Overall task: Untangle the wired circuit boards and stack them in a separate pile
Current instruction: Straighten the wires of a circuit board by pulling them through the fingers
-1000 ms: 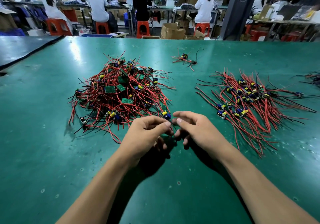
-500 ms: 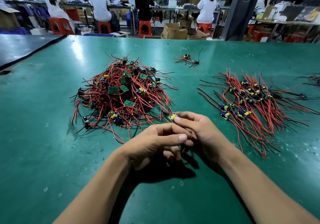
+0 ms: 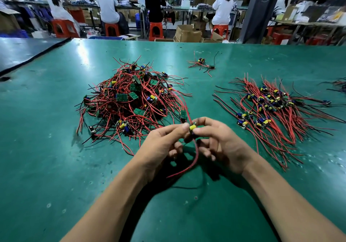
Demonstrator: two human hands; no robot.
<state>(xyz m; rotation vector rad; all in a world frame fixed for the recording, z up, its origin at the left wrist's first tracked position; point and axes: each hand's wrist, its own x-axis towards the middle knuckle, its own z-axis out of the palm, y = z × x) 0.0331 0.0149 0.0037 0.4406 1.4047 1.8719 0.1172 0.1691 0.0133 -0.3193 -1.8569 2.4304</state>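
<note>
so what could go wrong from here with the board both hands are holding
1. The held board, pinched by the left hand and right hand, seems to have red wires running back into the tangled pile; a hard pull could drag other boards along or strain the leads.
2. Its loose red wire dangles below the hands; carried across, it might snag in the sorted pile and tangle it.

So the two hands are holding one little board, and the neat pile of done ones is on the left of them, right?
Not quite. The neat pile lies to the right of the hands, not the left, as the head view shows. The left hand and right hand do hold one little board.
</note>
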